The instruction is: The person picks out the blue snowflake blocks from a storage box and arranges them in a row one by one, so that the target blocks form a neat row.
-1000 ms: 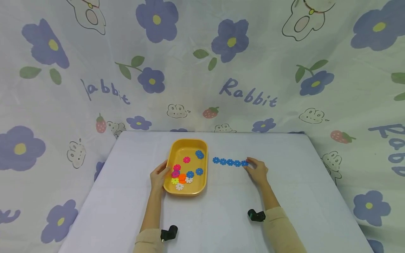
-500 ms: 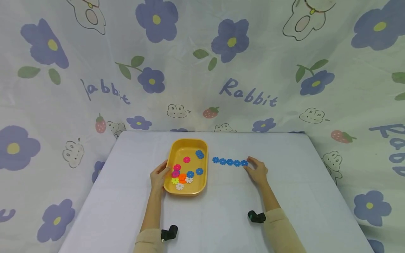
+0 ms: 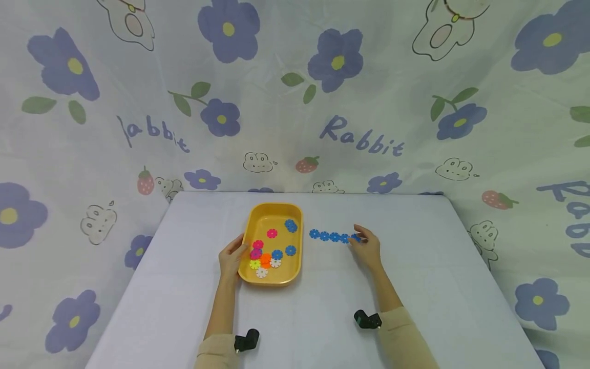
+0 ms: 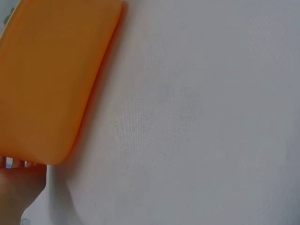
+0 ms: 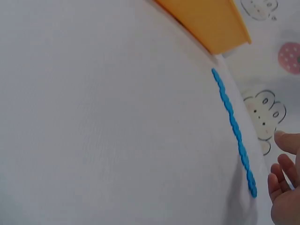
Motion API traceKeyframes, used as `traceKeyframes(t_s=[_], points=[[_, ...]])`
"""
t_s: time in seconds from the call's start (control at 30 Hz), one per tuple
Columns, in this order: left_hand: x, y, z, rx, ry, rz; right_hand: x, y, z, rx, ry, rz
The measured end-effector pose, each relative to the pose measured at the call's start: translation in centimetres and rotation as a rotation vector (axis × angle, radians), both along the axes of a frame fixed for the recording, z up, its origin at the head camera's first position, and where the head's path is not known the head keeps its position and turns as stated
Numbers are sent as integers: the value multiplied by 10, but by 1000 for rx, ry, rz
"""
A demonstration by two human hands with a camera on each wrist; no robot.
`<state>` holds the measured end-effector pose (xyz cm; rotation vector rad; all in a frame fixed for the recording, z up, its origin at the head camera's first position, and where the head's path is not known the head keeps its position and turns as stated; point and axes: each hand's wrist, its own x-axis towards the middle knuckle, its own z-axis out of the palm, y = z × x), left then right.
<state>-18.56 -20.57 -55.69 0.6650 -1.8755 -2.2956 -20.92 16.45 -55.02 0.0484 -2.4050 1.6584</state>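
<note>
My left hand (image 3: 232,258) grips the left side of a yellow tray (image 3: 275,214), thumb over the rim. In the left wrist view, its fingers (image 4: 28,164) go behind the tray's edge. Loose notched plastic discs in pink, blue, orange, white and yellow-green lie in the tray. To its right, a row of linked blue notched discs (image 3: 335,237) lies flat on the table. My right hand (image 3: 367,248) hovers over the row's right end, partly hiding the last disc. The right wrist view shows this hand (image 5: 285,187) apart from the row, fingers loosely bent, holding nothing.
A white cloth covers the table (image 3: 424,266). Behind it hangs a printed curtain (image 3: 276,102) with flowers and rabbits, which also runs along both sides. Black cameras (image 3: 367,320) are worn on both wrists.
My right hand has let go of the right end of the blue disc row and shifted slightly left and up over it. The left hand and tray have stayed put.
</note>
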Motion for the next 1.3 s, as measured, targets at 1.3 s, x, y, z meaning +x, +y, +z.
traceKeyframes(t_s=[1.3], points=[[2,2,-2,0,1,23,-35,-190,27,16,-281,244]])
